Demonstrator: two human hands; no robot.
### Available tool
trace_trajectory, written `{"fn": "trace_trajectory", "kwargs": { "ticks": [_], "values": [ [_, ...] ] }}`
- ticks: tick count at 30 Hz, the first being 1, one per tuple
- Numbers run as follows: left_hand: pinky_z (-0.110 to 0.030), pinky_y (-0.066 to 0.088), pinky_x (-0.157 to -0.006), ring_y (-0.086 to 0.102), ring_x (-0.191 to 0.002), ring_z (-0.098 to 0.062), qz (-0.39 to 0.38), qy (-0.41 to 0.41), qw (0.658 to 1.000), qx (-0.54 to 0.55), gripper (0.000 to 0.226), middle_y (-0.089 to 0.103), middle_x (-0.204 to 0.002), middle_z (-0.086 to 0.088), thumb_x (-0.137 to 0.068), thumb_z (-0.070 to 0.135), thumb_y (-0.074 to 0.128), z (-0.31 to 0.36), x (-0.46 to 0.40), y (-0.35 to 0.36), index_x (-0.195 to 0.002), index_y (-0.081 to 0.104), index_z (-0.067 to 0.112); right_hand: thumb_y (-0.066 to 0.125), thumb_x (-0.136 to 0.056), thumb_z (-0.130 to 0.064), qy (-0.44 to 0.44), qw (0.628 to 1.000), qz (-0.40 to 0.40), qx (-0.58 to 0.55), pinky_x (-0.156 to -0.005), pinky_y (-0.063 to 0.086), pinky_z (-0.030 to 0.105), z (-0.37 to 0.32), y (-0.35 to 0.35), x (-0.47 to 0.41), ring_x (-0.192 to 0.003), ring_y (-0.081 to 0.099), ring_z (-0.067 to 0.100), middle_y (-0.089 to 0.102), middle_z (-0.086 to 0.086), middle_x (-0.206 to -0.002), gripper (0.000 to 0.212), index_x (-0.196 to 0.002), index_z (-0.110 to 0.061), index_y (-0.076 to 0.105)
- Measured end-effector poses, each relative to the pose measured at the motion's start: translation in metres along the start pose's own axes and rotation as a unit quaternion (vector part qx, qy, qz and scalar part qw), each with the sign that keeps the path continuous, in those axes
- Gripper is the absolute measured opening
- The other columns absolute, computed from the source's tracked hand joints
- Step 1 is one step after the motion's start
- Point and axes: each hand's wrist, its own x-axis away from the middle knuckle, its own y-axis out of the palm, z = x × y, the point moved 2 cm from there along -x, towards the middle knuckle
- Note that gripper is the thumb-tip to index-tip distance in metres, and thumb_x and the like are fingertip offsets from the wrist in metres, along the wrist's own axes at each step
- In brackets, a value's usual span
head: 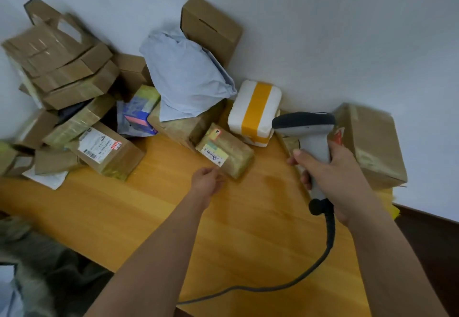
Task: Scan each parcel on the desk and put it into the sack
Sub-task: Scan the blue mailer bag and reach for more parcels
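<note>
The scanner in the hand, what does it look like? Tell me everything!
The scanner is shaped like a pistol. It has a dark grey head on top and a light grey handle that looks like plastic. The right hand wraps around the handle and holds it upright above the wooden desk, with the head aimed left, toward the parcels. A dark cable leaves the bottom of the handle and curves down across the desk.

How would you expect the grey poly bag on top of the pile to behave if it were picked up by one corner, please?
The grey poly bag looks wrinkled and slumped over the boxes, so it would probably sag and fold rather than hold its shape. Its film looks smooth, so a pinch grip might slip. It bulges softly, so the contents are probably soft and not fragile.
</note>
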Motion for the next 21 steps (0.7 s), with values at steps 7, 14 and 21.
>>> {"fn": "trace_trajectory", "kwargs": {
  "ticks": [7, 14, 21],
  "values": [
    [-0.045, 0.030, -0.109, 0.021, -0.141, -0.030, 0.125, 0.313, 0.791, -0.511, 0.089, 0.017, -0.158, -0.005, -0.079, 0.006, 0.064, 0.011, -0.007, -0.012, -0.152, 0.016, 0.023, 0.061, -0.097, -0.021, 0.006, 1.000, -0.015, -0.003, -0.054, 0.047, 0.026, 0.009, 0.010, -0.003, -0.049, 0.052, 0.004, 0.072, 0.001, -0.086, 0.005, -0.101, -0.019, 0.059],
    [-0.052, -0.002, -0.119, -0.012, -0.149, -0.031, 0.021, 0.276, 0.701, -0.657, 0.084, -0.005, -0.163, 0.000, -0.088, 0.019, 0.062, -0.012, -0.003, -0.007, -0.153, 0.010, 0.030, 0.061, -0.097, -0.020, 0.023, 0.999, -0.031, 0.000, -0.054, 0.047, 0.028, 0.023, 0.019, 0.000, -0.051, 0.053, 0.006, 0.071, 0.003, -0.086, 0.008, -0.104, -0.017, 0.059],
    [-0.040, 0.028, -0.105, 0.033, -0.123, -0.030, 0.060, 0.327, 0.655, -0.678, 0.120, 0.026, -0.134, -0.008, -0.068, 0.052, 0.080, -0.048, 0.020, -0.015, -0.153, 0.001, 0.022, 0.060, -0.097, -0.019, 0.038, 0.998, -0.054, 0.000, -0.051, 0.046, 0.024, 0.025, 0.031, 0.007, -0.050, 0.052, 0.006, 0.070, 0.004, -0.086, 0.008, -0.105, -0.017, 0.057]
  ]
}}
